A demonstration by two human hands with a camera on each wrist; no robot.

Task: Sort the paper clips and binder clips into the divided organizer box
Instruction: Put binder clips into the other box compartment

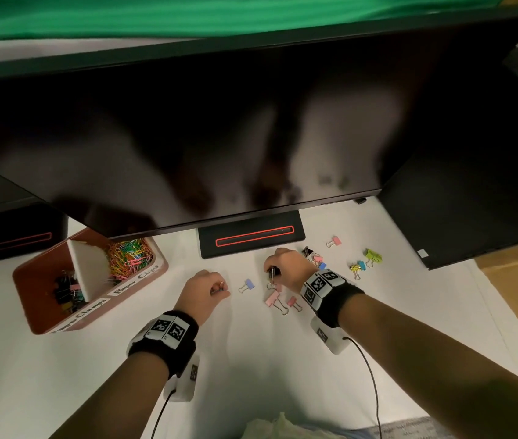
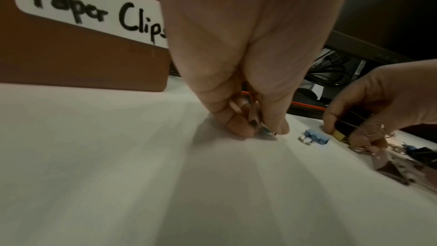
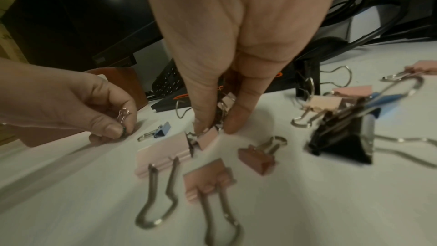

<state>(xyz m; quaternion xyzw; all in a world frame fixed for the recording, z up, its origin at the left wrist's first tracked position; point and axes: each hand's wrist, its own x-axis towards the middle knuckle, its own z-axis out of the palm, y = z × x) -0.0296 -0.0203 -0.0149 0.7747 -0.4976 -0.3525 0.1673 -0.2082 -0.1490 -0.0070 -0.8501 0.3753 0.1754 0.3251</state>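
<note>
Hands are both down at the white counter (image 1: 251, 359), wrists arched, fingertips pointing at the surface. Left hand (image 1: 204, 291) is knuckles-up, thumb and forefinger pinched tight on a small clip (image 3: 123, 117); from the right wrist view it looks like a thin pink paper clip, though blur makes that hard to confirm. In the left wrist view the same grip (image 2: 257, 128) is pressed right against the counter, and whatever sits between the fingertips is mostly hidden.

Right hand (image 1: 286, 264) is curled over a bunch of binder clips, black and pink ones gathered in its fingers (image 3: 212, 119); a small pink binder clip (image 3: 207, 138) hangs at the fingertips, touching a large pale pink binder clip (image 3: 163, 152) lying flat. How many it holds I cannot tell.

Loose on the counter: a small blue binder clip (image 1: 247, 285) between the two hands, more pink binder clips (image 1: 278, 301) just in front of the right wrist, a big black binder clip (image 3: 343, 143) to the right, and a yellow-green binder clip (image 1: 373, 256) further out.

Well to the left sits the brown divided organizer box (image 1: 45, 312), tilted toward the camera: coloured paper clips (image 1: 127, 256) piled in the far compartment, dark binder clips (image 1: 67, 291) in the near one, a white divider between. Its hand-lettered label (image 2: 94, 6) reads "Paper Clips". A dark monitor (image 1: 219, 122) overhangs the box's far edge and cuts it off.
</note>
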